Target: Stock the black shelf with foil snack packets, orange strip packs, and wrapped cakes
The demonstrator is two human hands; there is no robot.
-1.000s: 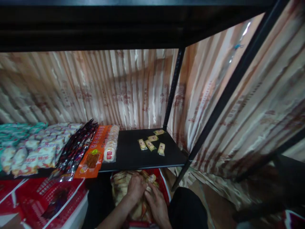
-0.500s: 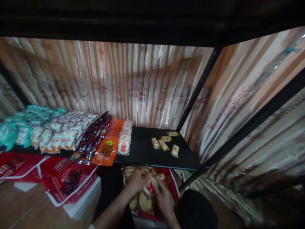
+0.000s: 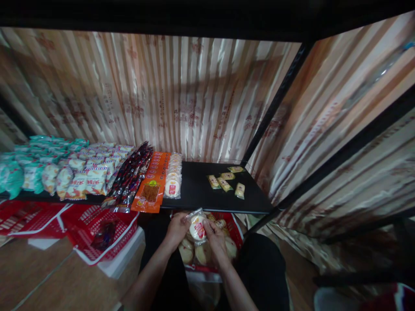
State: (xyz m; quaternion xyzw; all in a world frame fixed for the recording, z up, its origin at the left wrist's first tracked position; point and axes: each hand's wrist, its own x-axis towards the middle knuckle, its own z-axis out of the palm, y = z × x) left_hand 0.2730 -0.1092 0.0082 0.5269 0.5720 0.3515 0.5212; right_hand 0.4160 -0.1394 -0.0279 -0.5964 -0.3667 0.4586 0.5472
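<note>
Between my hands is a round white cracker packet (image 3: 196, 229) in clear wrapping with a red label. My left hand (image 3: 177, 229) pinches the wrapper's left edge. The thumb of my right hand (image 3: 216, 240) presses on the packet's right side, its other fingers partly hidden. Under both hands sits a red basket (image 3: 239, 229) with several round packets and some small yellowish ones. On the black shelf (image 3: 194, 183) just above, a row of similar white round packets (image 3: 173, 186) runs back beside an orange snack bag (image 3: 151, 183).
Dark shiny packets (image 3: 128, 181), white snack bags (image 3: 97, 179) and teal bags (image 3: 32, 172) fill the shelf's left. Small yellow packets (image 3: 223, 183) lie scattered right. Red baskets (image 3: 119, 239) stand below left. A black post (image 3: 279, 103) rises at the shelf's right end.
The cracker packet has come up out of the basket and turned its label toward me. My hands have moved apart and slightly up. The view has tilted down a little.
</note>
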